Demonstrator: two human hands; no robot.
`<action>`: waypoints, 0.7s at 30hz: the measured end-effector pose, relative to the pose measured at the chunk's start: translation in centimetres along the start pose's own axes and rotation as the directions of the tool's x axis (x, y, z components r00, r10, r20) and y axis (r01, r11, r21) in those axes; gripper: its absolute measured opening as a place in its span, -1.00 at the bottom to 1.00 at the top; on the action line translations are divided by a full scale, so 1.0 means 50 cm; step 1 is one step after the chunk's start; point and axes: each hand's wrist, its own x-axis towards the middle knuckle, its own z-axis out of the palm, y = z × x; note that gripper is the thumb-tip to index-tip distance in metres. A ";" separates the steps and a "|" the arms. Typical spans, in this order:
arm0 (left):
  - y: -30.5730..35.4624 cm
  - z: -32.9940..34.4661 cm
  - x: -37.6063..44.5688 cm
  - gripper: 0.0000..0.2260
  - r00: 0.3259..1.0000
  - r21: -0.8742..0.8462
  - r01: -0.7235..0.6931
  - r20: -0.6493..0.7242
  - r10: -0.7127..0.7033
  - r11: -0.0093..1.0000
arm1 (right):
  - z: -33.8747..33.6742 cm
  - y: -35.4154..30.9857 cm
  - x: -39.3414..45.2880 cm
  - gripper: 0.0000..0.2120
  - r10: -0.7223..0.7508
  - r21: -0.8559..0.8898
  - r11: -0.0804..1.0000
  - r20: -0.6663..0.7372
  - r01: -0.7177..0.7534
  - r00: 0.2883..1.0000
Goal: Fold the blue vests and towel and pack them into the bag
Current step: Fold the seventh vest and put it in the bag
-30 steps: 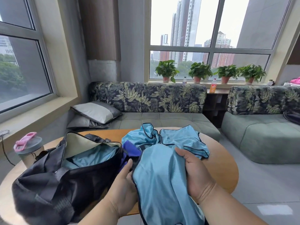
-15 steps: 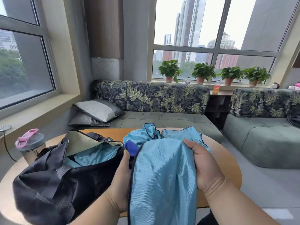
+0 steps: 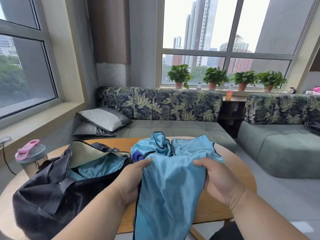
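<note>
Item: light-blue mesh vest with dark piping [image 3: 169, 187], held up over the round wooden table [image 3: 242, 163].
Left hand [image 3: 133, 177]: fingers clamp its left edge.
Right hand [image 3: 220, 181]: fingers clamp its right edge.
Handling: light, limp, likely slippery; hold at the piped edges.
Destination: open black fabric duffel bag [image 3: 48, 191], just left.

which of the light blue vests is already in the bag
The vest lying inside the open black bag; the others are on the table or held up in both hands.
</note>
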 end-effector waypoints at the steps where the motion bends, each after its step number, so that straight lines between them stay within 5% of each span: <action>1: 0.001 0.005 0.001 -0.71 1.000 0.010 0.017 -0.012 -0.017 1.000 | -0.001 0.002 0.000 -0.67 -0.001 -0.005 1.000 -0.017 0.000 1.000; 10: 0.021 0.088 0.025 -0.81 0.994 0.091 0.004 -0.108 0.006 0.996 | -0.055 -0.048 0.032 -0.75 -0.088 0.007 0.996 -0.259 0.092 0.962; 17: 0.086 0.167 0.155 -0.74 0.990 0.247 -0.009 -0.133 0.043 0.969 | -0.071 -0.130 0.115 -0.81 0.033 -0.051 0.997 -0.302 -0.051 0.953; 21: 0.181 0.213 0.198 -0.74 0.960 0.155 -0.265 -0.053 0.276 0.952 | -0.069 -0.249 0.144 -0.87 -0.156 -0.135 0.983 -0.289 0.122 0.945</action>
